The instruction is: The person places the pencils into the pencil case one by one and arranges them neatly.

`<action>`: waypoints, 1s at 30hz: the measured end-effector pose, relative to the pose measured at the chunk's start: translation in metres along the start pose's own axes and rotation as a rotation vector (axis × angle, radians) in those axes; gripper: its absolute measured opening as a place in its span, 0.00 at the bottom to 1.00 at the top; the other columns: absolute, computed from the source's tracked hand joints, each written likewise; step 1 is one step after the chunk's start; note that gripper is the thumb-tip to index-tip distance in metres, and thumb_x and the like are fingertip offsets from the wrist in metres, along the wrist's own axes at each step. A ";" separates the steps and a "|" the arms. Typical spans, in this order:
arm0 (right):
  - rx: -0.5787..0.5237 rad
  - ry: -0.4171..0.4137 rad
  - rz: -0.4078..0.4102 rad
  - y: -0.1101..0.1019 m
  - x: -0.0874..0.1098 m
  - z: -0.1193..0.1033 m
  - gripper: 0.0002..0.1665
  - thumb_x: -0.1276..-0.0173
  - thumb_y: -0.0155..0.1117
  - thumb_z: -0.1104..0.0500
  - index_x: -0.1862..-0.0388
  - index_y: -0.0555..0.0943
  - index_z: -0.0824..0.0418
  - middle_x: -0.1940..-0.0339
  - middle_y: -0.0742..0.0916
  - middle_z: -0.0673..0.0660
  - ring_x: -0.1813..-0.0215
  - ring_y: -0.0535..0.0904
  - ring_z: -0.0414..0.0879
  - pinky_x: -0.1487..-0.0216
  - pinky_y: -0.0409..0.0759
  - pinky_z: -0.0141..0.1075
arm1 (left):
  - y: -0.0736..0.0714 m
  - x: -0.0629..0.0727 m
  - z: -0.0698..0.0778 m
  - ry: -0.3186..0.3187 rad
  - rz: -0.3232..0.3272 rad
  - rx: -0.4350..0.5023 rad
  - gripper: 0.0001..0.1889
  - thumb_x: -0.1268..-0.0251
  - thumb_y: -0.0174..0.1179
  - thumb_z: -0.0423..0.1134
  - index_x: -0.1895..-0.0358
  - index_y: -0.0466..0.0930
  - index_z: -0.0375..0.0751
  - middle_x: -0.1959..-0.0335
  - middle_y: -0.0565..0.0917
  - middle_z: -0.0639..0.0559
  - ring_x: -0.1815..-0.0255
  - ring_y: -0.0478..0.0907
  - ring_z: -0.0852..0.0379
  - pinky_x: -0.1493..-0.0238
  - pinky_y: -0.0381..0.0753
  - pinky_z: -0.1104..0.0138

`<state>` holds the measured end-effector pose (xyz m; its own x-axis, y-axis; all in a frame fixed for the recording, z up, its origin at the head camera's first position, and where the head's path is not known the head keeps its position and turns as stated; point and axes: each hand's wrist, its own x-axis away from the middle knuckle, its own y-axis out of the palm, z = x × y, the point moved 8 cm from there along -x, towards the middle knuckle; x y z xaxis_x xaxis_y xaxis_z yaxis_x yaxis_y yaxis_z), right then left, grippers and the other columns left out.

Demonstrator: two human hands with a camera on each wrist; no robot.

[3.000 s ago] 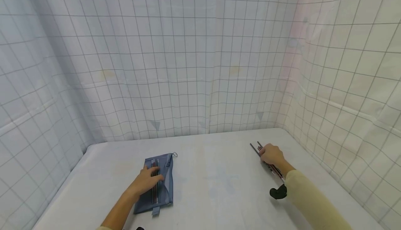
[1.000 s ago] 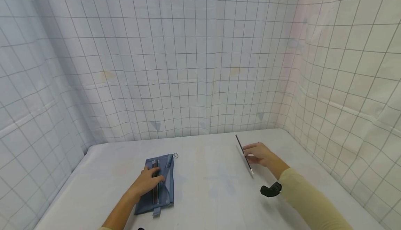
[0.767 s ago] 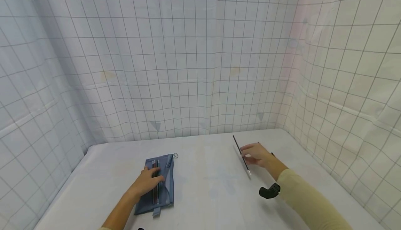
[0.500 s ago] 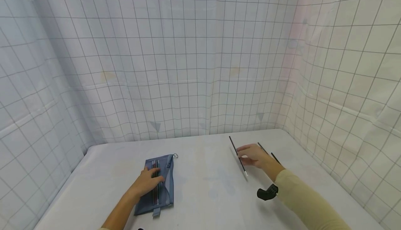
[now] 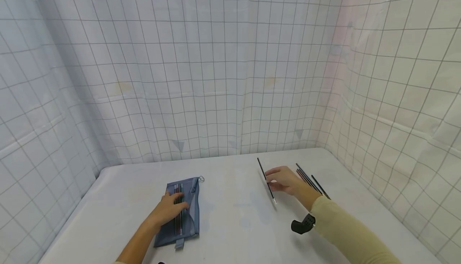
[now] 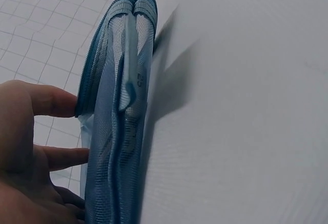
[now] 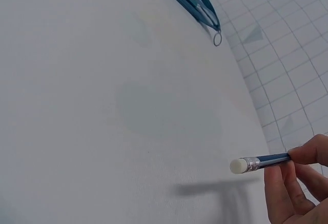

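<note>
My right hand (image 5: 282, 180) pinches a dark pencil (image 5: 262, 169) between thumb and fingertips, held above the table. In the right wrist view the pencil (image 7: 271, 159) points its white eraser end and silver band toward the camera, and its shadow falls on the tabletop. On the left lies a blue zippered mesh pencil case (image 5: 165, 234), with several pencils (image 5: 179, 226) showing through its top. My left hand (image 5: 167, 208) rests on that case with fingers spread. In the left wrist view, fingertips (image 6: 64, 103) touch the side of the case (image 6: 118, 131).
Several more dark pencils (image 5: 306, 178) lie on the white table (image 5: 230, 224) right of my right hand, one set a little apart (image 5: 320, 187). Grid-patterned curtains (image 5: 216, 76) enclose the back and both sides. A black device (image 5: 303, 225) sits at my right wrist.
My right hand has taken one pencil from the bunch at the right and carried it left, uncovering the others on the table. My left hand stays on the pencil case.
</note>
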<state>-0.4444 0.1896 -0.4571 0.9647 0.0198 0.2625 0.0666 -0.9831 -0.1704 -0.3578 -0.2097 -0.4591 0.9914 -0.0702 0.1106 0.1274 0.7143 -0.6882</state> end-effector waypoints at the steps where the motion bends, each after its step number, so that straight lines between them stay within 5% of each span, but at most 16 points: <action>1: -0.003 0.001 -0.001 0.002 0.001 -0.001 0.20 0.34 0.67 0.72 0.43 0.83 0.71 0.51 0.86 0.64 0.57 0.87 0.52 0.61 0.87 0.39 | 0.000 0.000 0.000 0.000 0.001 -0.002 0.38 0.32 0.61 0.49 0.26 0.65 0.27 0.25 0.41 0.11 0.27 0.41 0.12 0.35 0.49 0.22; 16: -0.057 -0.008 -0.108 0.058 0.009 -0.007 0.18 0.35 0.66 0.75 0.46 0.82 0.73 0.56 0.84 0.62 0.64 0.84 0.47 0.65 0.87 0.38 | 0.000 -0.003 -0.001 0.013 -0.015 0.017 0.38 0.34 0.61 0.49 0.26 0.67 0.27 0.25 0.40 0.12 0.27 0.39 0.10 0.36 0.46 0.21; 30: -0.096 0.005 -0.188 0.132 0.017 -0.009 0.16 0.35 0.67 0.75 0.48 0.83 0.72 0.58 0.84 0.62 0.64 0.84 0.47 0.65 0.87 0.36 | 0.000 -0.006 -0.003 0.009 -0.012 0.004 0.38 0.35 0.62 0.49 0.27 0.67 0.27 0.25 0.40 0.11 0.27 0.41 0.10 0.35 0.47 0.22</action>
<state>-0.4219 0.0589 -0.4668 0.9364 0.2040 0.2854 0.2204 -0.9751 -0.0264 -0.3639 -0.2110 -0.4619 0.9900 -0.0849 0.1124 0.1390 0.7161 -0.6841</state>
